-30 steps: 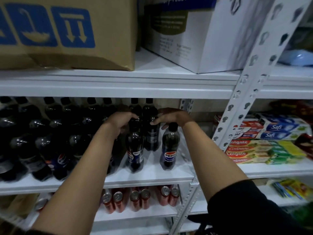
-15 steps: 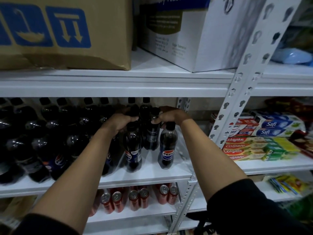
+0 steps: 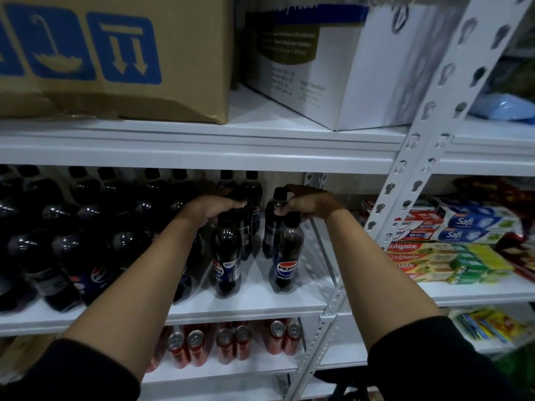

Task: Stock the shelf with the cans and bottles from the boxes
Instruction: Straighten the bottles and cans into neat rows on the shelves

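Dark Pepsi bottles with black caps stand in rows on the white middle shelf. My left hand rests curled over the caps of a column of bottles, above the front bottle. Just to the right, my right hand grips the neck of a rear bottle with its fingers round the cap. The palm sits over the cap of another front bottle. Red cans stand in pairs on the shelf below.
A brown cardboard box and a white box sit on the top shelf. A slotted white upright post stands right of my right arm. Beyond it lie stacked toothpaste cartons. Bare shelf shows right of the bottles.
My right hand has drawn the rear bottle to the right, lining it up behind the front right bottle and opening a gap from the left column. My left hand stays on the caps.
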